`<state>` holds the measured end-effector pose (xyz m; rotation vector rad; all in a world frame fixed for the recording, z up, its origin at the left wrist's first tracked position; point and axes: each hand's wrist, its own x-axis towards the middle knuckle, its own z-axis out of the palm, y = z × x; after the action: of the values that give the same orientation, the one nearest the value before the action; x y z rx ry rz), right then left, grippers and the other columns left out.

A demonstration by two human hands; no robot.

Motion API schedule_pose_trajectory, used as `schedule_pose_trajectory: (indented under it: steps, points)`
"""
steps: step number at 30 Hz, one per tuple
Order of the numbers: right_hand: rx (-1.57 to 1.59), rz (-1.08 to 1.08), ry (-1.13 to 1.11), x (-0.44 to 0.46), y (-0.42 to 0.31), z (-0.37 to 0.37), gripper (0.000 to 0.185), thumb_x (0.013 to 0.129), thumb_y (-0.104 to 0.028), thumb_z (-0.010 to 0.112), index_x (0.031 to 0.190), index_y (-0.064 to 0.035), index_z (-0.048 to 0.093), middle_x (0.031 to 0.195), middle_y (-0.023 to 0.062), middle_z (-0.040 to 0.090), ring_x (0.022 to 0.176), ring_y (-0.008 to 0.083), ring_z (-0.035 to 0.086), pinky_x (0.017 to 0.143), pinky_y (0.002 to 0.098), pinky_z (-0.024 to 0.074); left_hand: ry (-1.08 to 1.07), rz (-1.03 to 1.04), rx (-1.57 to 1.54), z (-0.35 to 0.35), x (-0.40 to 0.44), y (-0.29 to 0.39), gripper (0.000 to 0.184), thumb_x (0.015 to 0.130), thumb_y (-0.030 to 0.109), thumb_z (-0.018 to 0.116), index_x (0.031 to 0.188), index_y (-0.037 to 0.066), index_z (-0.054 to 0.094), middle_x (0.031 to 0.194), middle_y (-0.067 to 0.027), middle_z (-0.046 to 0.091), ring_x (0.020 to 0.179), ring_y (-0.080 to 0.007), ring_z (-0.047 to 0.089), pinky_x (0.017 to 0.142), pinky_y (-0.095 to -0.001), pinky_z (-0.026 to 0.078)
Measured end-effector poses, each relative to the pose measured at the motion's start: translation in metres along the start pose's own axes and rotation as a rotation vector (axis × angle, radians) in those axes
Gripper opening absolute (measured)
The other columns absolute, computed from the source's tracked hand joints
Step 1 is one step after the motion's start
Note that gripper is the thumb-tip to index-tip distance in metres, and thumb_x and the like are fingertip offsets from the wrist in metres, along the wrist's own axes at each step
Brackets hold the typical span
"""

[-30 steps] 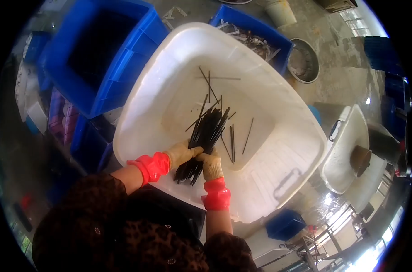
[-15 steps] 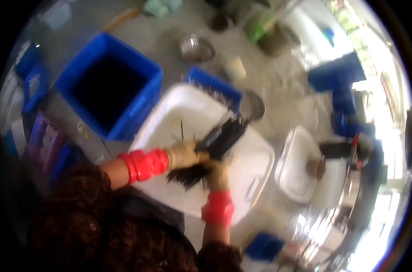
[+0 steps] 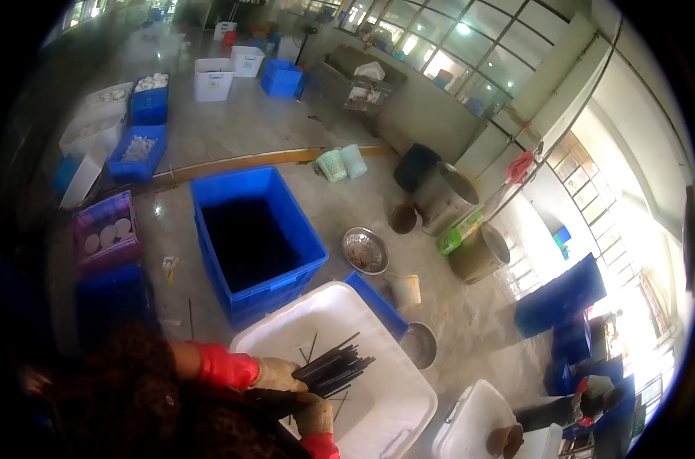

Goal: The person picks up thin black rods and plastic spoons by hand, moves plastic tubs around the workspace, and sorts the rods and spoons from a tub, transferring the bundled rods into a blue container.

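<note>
A bundle of thin black sticks [image 3: 336,368] is gripped by both hands above a white tub [image 3: 397,382]. My left hand [image 3: 277,375], in a cream glove with a red cuff, is closed around the bundle's near part. Close beside it, lower right, my right hand [image 3: 315,415] wraps the bundle too, in a matching glove. The sticks' far ends fan out toward the upper right. A few loose sticks lie in the tub, partly hidden by the bundle.
A large blue bin [image 3: 286,279], dark inside, stands beyond the tub. Near it are a metal bowl [image 3: 366,251], a white bucket [image 3: 405,291] and a purple crate [image 3: 107,233]. At the lower right is another white tub [image 3: 470,421]. Metal drums [image 3: 481,252] stand farther back.
The view has swung up toward the room, so the tub and hands sit lower in it. The bundle has tilted rightward from its earlier, more upright direction. Both hands still hold it.
</note>
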<state>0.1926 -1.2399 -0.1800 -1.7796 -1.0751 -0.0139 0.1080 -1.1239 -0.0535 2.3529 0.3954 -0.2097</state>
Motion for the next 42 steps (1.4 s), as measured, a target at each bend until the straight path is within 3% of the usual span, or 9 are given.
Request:
schedule_pose_trajectory:
  steps: [5, 17, 20, 22, 24, 32, 35, 37, 42]
  points:
    - [-0.018, 0.33, -0.078, 0.019, -0.023, -0.016, 0.014, 0.057, 0.001, 0.062, 0.07, -0.004, 0.061, 0.066, 0.0125, 0.059, 0.064, 0.0247, 0.059, 0.06, 0.0292, 0.0469, -0.021, 0.032, 0.008, -0.003, 0.018, -0.007, 0.055, 0.073, 0.043, 0.045, 0.111, 0.003, 0.046, 0.103, -0.0183, 0.052, 0.098, -0.0278, 0.048, 0.085, -0.0307, 0.033]
    - [-0.008, -0.592, 0.138, 0.187, -0.022, 0.044, 0.013, 0.063, 0.005, 0.045, 0.065, -0.004, 0.056, 0.071, 0.0171, 0.055, 0.067, 0.0298, 0.054, 0.06, 0.0324, 0.0447, 0.349, 0.077, -0.308, -0.121, 0.057, -0.057, 0.048, 0.071, 0.036, 0.057, 0.11, 0.009, 0.047, 0.099, -0.0127, 0.055, 0.091, -0.0227, 0.052, 0.079, -0.0292, 0.04]
    - [0.544, -0.048, 0.071, 0.213, -0.07, 0.073, 0.014, 0.061, 0.004, 0.048, 0.066, -0.0036, 0.058, 0.069, 0.0137, 0.057, 0.069, 0.0283, 0.055, 0.065, 0.0328, 0.0443, 0.431, 0.099, -0.224, -0.164, 0.045, -0.06, 0.041, 0.071, 0.028, 0.06, 0.105, 0.008, 0.05, 0.093, -0.0103, 0.058, 0.086, -0.0209, 0.054, 0.076, -0.0285, 0.041]
    - [0.029, -0.433, 0.146, 0.209, -0.077, 0.093, 0.016, 0.065, 0.003, 0.053, 0.081, 0.0015, 0.054, 0.076, 0.0076, 0.055, 0.07, 0.0168, 0.053, 0.064, 0.0255, 0.0434, 0.324, 0.052, -0.125, -0.189, 0.05, -0.088, 0.036, 0.071, 0.021, 0.06, 0.103, 0.008, 0.051, 0.089, -0.0089, 0.059, 0.081, -0.0194, 0.056, 0.071, -0.0279, 0.043]
    - [0.722, 0.664, -0.197, 0.206, -0.117, 0.101, 0.03, 0.063, 0.001, 0.054, 0.093, 0.0033, 0.05, 0.08, 0.0085, 0.056, 0.073, 0.0189, 0.054, 0.065, 0.0275, 0.0435, 0.284, -0.029, 0.166, -0.198, 0.036, -0.098, 0.038, 0.066, 0.024, 0.06, 0.099, 0.009, 0.053, 0.086, -0.0109, 0.059, 0.076, -0.0216, 0.056, 0.068, -0.0301, 0.043]
    - [0.581, 0.601, -0.223, 0.091, -0.111, 0.102, 0.045, 0.074, -0.02, 0.053, 0.113, -0.0001, 0.043, 0.11, 0.015, 0.049, 0.104, 0.0222, 0.046, 0.088, 0.0266, 0.034, 0.817, 0.242, 0.146, -0.141, -0.013, -0.13, 0.019, 0.075, 0.012, 0.054, 0.092, 0.005, 0.056, 0.081, -0.0118, 0.058, 0.072, -0.0209, 0.056, 0.065, -0.0275, 0.045]
    - [0.831, 0.922, 0.091, 0.022, -0.074, 0.096, 0.038, 0.076, -0.025, 0.052, 0.101, 0.0031, 0.052, 0.082, 0.0076, 0.056, 0.069, 0.0131, 0.053, 0.064, 0.0236, 0.0439, 0.374, 0.196, -0.343, -0.114, -0.026, -0.117, 0.016, 0.076, 0.014, 0.056, 0.087, 0.003, 0.058, 0.073, -0.0034, 0.057, 0.062, -0.0078, 0.051, 0.056, -0.0231, 0.044]
    - [0.825, 1.226, 0.25, -0.029, -0.046, 0.089, 0.025, 0.077, -0.019, 0.05, 0.094, -0.0003, 0.054, 0.076, 0.0054, 0.054, 0.069, 0.0118, 0.052, 0.06, 0.0223, 0.0425, -0.016, -0.099, -0.092, -0.107, -0.02, -0.102, 0.027, 0.074, 0.029, 0.053, 0.08, 0.004, 0.059, 0.074, -0.0107, 0.059, 0.07, -0.0229, 0.055, 0.067, -0.0277, 0.043]
    - [1.174, 1.394, 0.591, -0.12, 0.019, 0.137, 0.015, 0.076, -0.014, 0.05, 0.09, -0.0095, 0.054, 0.072, 0.0055, 0.052, 0.08, 0.0158, 0.049, 0.067, 0.0276, 0.0409, 0.053, -0.343, 0.483, -0.084, 0.012, -0.098, 0.055, 0.071, 0.04, 0.053, 0.104, -0.004, 0.046, 0.1, -0.0229, 0.052, 0.092, -0.0329, 0.051, 0.078, -0.0355, 0.041]
